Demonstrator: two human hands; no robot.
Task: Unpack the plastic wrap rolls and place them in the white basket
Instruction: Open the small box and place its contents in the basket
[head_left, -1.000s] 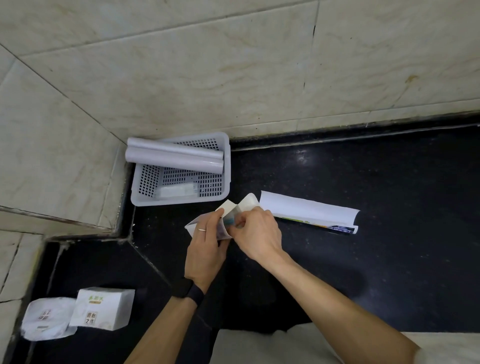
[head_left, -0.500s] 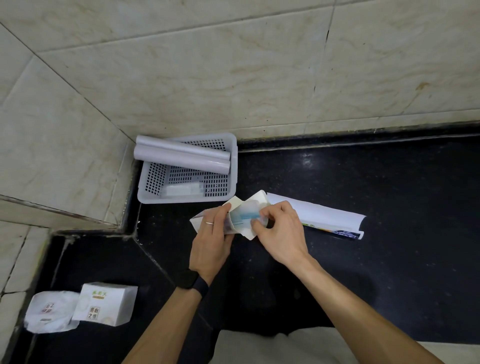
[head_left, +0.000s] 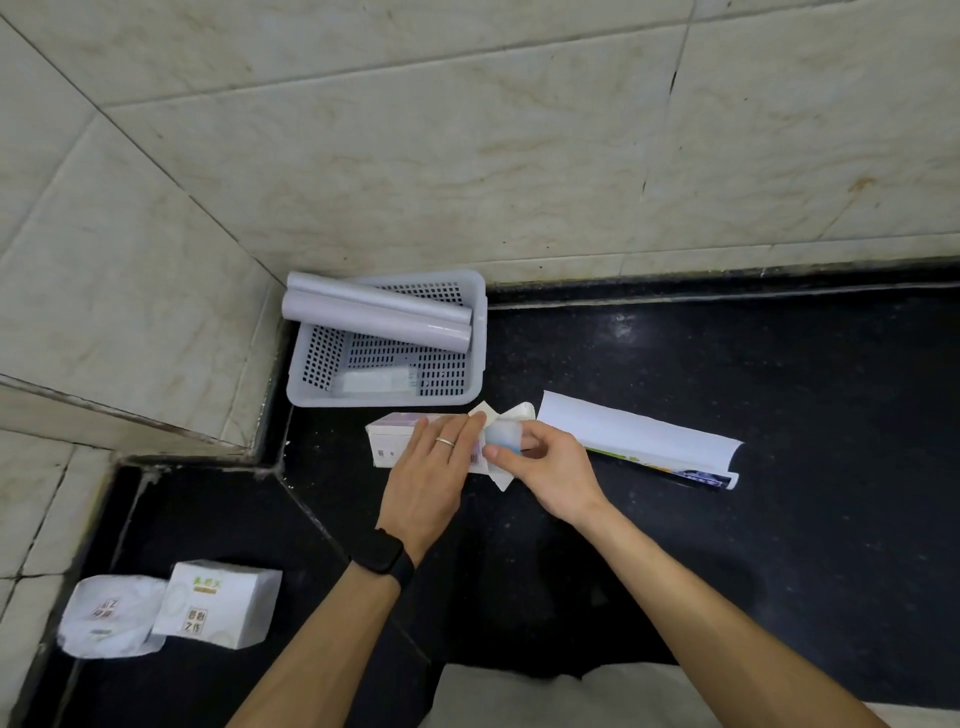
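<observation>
The left hand (head_left: 428, 470), a ring on one finger and a black band (head_left: 383, 552) at the wrist, lies with straight fingers pressed flat on a long white cardboard box (head_left: 387, 441) on the black worktop (head_left: 727, 545). At the box's open, flapped end the right hand (head_left: 553, 467) pinches the tip of a pale, blue-tinted plastic wrap roll (head_left: 503, 439). At 3 o'clock of the hands lies a curled white paper sleeve (head_left: 639, 441). At 11 o'clock stands the white perforated plastic basket (head_left: 387, 399), with two grey-white rolls (head_left: 374, 314) lying across its far part and a small clear-wrapped pack (head_left: 374, 382) on its floor. At 7 o'clock a white tissue box (head_left: 218, 603) touches a round white wrapped pack (head_left: 109, 618). Beige marbled wall tiles (head_left: 519, 156) rise behind.
</observation>
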